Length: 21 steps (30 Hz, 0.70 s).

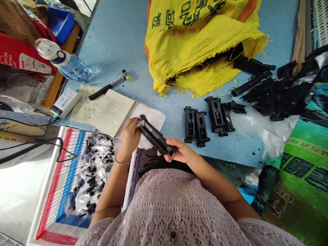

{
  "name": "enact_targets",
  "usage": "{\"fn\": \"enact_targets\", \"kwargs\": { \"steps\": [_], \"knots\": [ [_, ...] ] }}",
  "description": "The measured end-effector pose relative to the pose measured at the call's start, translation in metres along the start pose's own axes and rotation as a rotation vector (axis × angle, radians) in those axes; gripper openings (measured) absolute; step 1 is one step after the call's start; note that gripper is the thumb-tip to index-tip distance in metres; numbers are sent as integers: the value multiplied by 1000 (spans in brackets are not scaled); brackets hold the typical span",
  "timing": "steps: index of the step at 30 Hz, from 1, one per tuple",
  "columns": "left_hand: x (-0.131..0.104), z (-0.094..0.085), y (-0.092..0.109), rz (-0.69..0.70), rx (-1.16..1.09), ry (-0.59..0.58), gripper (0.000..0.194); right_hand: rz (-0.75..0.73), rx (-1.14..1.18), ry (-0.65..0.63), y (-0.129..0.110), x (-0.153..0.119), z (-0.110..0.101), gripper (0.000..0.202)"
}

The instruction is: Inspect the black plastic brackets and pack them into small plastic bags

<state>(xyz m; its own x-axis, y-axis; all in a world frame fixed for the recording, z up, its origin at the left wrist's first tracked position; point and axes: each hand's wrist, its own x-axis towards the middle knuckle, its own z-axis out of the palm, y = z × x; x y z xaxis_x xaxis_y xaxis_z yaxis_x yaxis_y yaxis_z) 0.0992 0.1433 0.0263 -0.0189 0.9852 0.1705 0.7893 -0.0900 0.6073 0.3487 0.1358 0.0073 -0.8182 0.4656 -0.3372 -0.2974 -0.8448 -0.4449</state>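
Observation:
A long black plastic part [155,135] is held tilted over the table's front edge, between both hands. My left hand [130,136] has its fingers closed on the upper left end. At the lower right end, my right hand [180,150] grips it with the thumb on top. Under its upper end lies a white cloth [153,116]. To the right, similar black parts [190,124] lie side by side on the table, with another group [217,116] beside them. A notepad [123,106] bears a scatter of small thin metal pieces [109,106].
A small hammer [110,86] lies across the notepad. Behind stands a yellow woven sack [194,51], open towards me. A black heap of parts [274,90] covers the right side. At left are a water bottle [74,68], a white device [67,101] and a crate [44,205] of bagged parts.

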Motion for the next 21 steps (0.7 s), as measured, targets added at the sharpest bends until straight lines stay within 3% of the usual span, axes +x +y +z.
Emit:
{"fn": "enact_targets", "kwargs": {
  "steps": [4,8,10,13,14,16,18,21],
  "knots": [
    [-8,-11,-7,152,75,-29,62,115,32,81,9,5,-11,42],
    [-26,-18,7,362,74,-90,78,91,53,140,5,21,-7,41],
    [-37,-13,21,428,4,-178,79,-19,-109,268,2,28,1,39],
    [-46,3,39,508,-114,-313,77,-257,-608,491,1,29,13,27],
    [-47,8,43,512,-145,-343,76,-312,-743,512,2,25,16,28],
    [-46,11,48,495,-192,-342,73,-350,-847,410,4,16,21,46],
    [-48,-3,50,433,-239,-266,66,-325,-790,181,5,4,27,68],
    [-67,-62,49,265,-293,-132,55,-269,-747,-128,-2,-12,36,74]
  ]
}}
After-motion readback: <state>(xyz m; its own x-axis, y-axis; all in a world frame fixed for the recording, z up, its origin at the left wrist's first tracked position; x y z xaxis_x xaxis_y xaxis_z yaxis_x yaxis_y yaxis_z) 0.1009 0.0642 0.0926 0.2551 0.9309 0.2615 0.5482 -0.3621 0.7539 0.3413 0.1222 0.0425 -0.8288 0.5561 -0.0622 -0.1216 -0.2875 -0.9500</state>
